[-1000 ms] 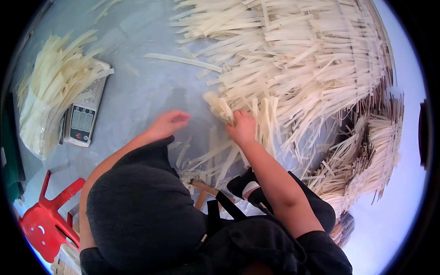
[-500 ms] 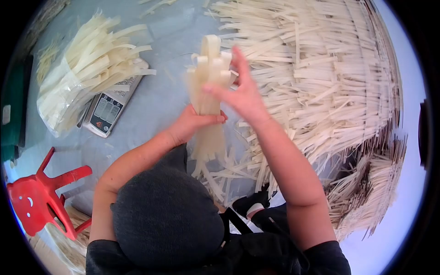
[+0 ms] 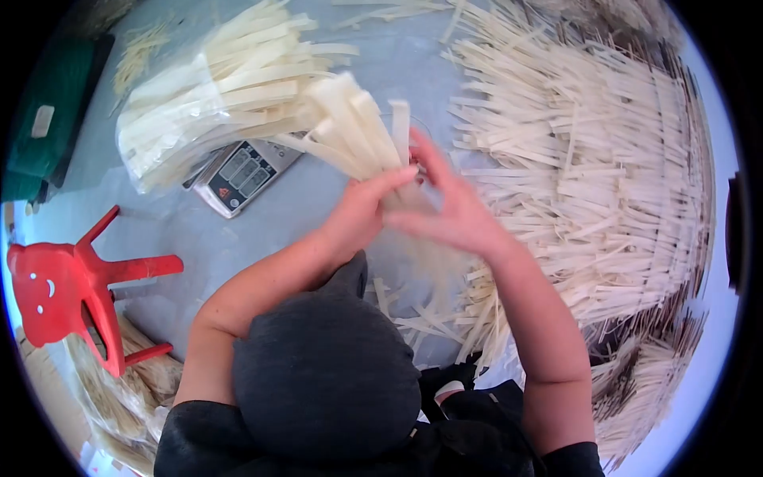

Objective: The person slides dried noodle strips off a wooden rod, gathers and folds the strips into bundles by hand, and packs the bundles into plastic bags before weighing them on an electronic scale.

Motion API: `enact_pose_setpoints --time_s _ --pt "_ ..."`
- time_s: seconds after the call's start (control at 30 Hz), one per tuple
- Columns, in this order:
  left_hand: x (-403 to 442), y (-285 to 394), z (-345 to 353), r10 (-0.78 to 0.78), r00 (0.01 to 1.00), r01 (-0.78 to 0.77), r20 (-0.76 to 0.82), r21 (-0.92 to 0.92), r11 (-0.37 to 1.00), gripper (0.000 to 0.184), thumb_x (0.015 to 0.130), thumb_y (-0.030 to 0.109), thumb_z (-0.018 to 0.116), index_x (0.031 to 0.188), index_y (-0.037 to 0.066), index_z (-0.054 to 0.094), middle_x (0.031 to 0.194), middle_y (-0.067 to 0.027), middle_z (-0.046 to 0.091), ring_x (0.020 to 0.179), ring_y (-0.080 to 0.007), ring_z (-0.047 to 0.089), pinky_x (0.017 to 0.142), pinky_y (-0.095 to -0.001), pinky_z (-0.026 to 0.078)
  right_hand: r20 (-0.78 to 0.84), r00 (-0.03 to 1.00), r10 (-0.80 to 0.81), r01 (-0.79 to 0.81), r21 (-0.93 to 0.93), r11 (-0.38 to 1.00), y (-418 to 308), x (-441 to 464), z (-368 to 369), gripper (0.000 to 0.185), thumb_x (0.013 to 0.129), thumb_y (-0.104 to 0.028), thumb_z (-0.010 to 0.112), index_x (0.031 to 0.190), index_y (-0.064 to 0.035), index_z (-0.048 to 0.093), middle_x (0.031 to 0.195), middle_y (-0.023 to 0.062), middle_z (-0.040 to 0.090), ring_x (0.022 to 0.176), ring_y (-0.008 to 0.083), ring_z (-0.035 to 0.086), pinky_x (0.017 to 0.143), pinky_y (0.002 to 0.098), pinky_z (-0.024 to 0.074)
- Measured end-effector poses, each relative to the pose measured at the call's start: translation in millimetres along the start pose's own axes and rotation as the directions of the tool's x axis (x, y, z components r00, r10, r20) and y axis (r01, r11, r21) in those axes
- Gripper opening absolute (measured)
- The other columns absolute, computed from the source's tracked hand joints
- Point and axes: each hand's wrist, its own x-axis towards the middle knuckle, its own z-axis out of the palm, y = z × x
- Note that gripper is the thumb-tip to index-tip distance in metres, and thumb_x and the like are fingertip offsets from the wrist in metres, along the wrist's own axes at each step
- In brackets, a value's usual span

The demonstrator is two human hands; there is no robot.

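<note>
My left hand (image 3: 364, 208) is closed around the middle of a bundle of pale, flat, dried strips (image 3: 354, 119), with its thumb across the front. The upper ends fan out to the upper left, and some loop over. The lower ends are blurred below the hands. Right beside it, my right hand (image 3: 451, 208) is slightly blurred, thumb and fingers apart around the bundle's right side. One strip (image 3: 400, 123) sticks up near its fingertips. The bundle's upper end overlaps a clear plastic bag (image 3: 171, 119) filled with similar strips, which lies on a digital scale (image 3: 246, 176).
A broad layered pile of strips (image 3: 588, 175) covers the right side. Loose strips (image 3: 429, 322) lie near my feet. At left are a red stool (image 3: 71, 294) and a green container (image 3: 48, 111). Another plastic-wrapped bundle (image 3: 119, 397) lies below the stool.
The bundle has tilted from upright toward the upper left, close to the bagged strips. My right hand has moved down from its upper end to beside my left hand. The view has shifted.
</note>
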Motion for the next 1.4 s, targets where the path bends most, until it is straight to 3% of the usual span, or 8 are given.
enact_pose_setpoints --time_s 0.27,0.57,0.93,1.0,1.07,1.17,1.23,1.4 --pt "-18.5 50.9 4.9 0.217 0.976 -0.202 0.004 0.375 0.905 0.056 0.092 0.031 0.062 0.136 0.001 0.043 0.128 -0.0099 0.053 0.118 -0.0194 0.051 0.1 -0.0352 0.042 0.042 0.978 0.205 -0.189 -0.249 0.95 -53.3 29.1 44.8 0.075 0.072 -0.023 0.071 0.135 -0.003 0.036 0.101 0.0255 0.063 0.088 0.0451 0.062 0.074 0.0495 0.0504" --pt "-22.0 70.0 -21.9 0.13 0.984 -0.163 0.118 0.33 0.93 0.06 0.092 0.035 0.063 0.136 0.0 0.042 0.129 -0.0112 0.052 0.117 -0.0196 0.052 0.098 -0.0353 0.044 0.244 0.962 0.119 -0.181 0.248 0.952 -60.6 50.4 48.3 0.068 0.071 -0.009 0.071 0.133 -0.0034 0.042 0.12 0.0108 0.057 0.113 0.0186 0.053 0.093 0.0343 0.0458" --pt "-32.1 24.1 -42.8 -0.102 0.994 0.109 -0.042 0.235 0.966 0.058 0.092 0.04 0.062 0.136 0.006 0.046 0.126 -0.0088 0.055 0.118 -0.0193 0.053 0.095 -0.0324 0.047 0.211 0.912 0.352 -0.372 0.062 0.926 -31.2 25.0 4.0 0.068 0.073 -0.016 0.071 0.133 -0.0023 0.041 0.115 0.0183 0.061 0.104 0.0265 0.06 0.09 0.0344 0.0471" --pt "-37.0 19.2 -67.8 -0.335 0.918 -0.133 0.213 0.96 0.246 0.045 0.091 0.037 0.063 0.122 0.004 0.058 0.113 -0.0106 0.063 0.11 -0.0158 0.058 0.086 -0.0303 0.05 0.151 0.918 0.367 -0.377 0.049 0.925 -25.4 21.8 -3.8 0.07 0.074 -0.016 0.07 0.136 -0.0022 0.039 0.114 0.0184 0.061 0.103 0.0261 0.06 0.089 0.0341 0.0471" --pt "-48.2 60.3 -51.8 -0.333 0.943 0.004 0.01 0.999 0.04 0.04 0.09 0.035 0.064 0.115 0.003 0.062 0.107 -0.011 0.065 0.103 -0.0143 0.06 0.081 -0.0291 0.05 0.057 0.94 0.336 -0.34 0.116 0.933 -26.0 25.1 -8.6 0.074 0.076 -0.016 0.067 0.14 -0.0019 0.034 0.112 0.0182 0.062 0.101 0.0256 0.061 0.088 0.0346 0.0475" --pt "-59.7 122.4 -52.1 0.261 0.947 0.143 -0.187 0.973 0.179 0.033 0.087 0.032 0.066 0.102 0.003 0.065 0.089 -0.0084 0.066 0.076 -0.0137 0.06 0.069 -0.0276 0.047 -0.03 0.984 0.177 -0.178 -0.048 0.983 -58.4 48.0 -8.7 0.07 0.077 -0.016 0.064 0.139 -0.0024 0.034 0.111 0.0198 0.062 0.101 0.0289 0.062 0.087 0.036 0.048" --pt "-52.9 160.4 -53.5 0.76 0.649 -0.053 0.023 0.999 0.015 0.036 0.085 0.039 0.066 0.096 0.005 0.064 0.086 -0.0122 0.062 0.079 -0.0221 0.063 0.065 -0.032 0.047 0.0 0.995 0.099 -0.099 -0.107 0.989 -74.8 69.0 -4.1 0.069 0.078 -0.013 0.063 0.14 -0.0027 0.034 0.114 0.0172 0.061 0.1 0.0265 0.061 0.087 0.0356 0.0477" --pt "-19.0 191.2 -98.0 0.902 0.43 0.324 0.038 0.926 -0.194 0.039 0.084 0.035 0.067 0.105 0.003 0.062 0.091 -0.0129 0.062 0.085 -0.0329 0.062 0.074 -0.0425 0.051 0.127 0.991 -0.053 0.091 -0.316 0.944 -94.8 118.2 19.4 0.066 0.079 -0.012 0.059 0.139 -0.0029 0.033 0.108 0.0199 0.063 0.094 0.0303 0.062 0.085 0.0376 0.0482"
